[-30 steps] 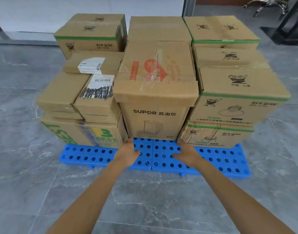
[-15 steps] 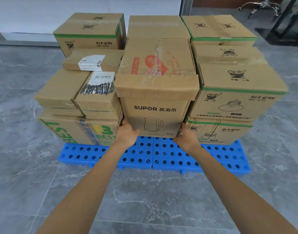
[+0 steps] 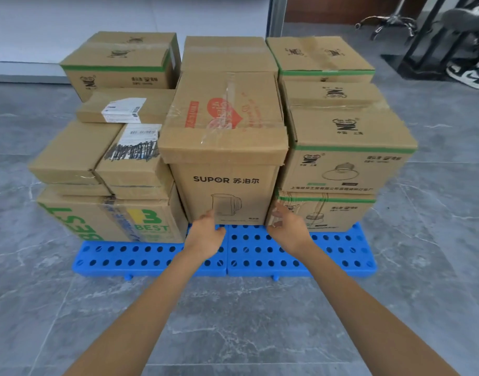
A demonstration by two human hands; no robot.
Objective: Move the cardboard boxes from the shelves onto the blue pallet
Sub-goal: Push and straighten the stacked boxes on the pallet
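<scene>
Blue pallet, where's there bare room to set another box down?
Only the front strip of the blue pallet is bare, bordered behind by the BEST box, the SUPOR box and the green-striped box. The left hand and right hand are over its middle. Behind that strip, boxes stand packed side by side and stacked.

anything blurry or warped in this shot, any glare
Head view: left hand and right hand are motion-smeared; SUPOR box print is sharp; clear tape on its top glints; light is soft, shadows faint; wide-angle lens splays the outer boxes.
</scene>
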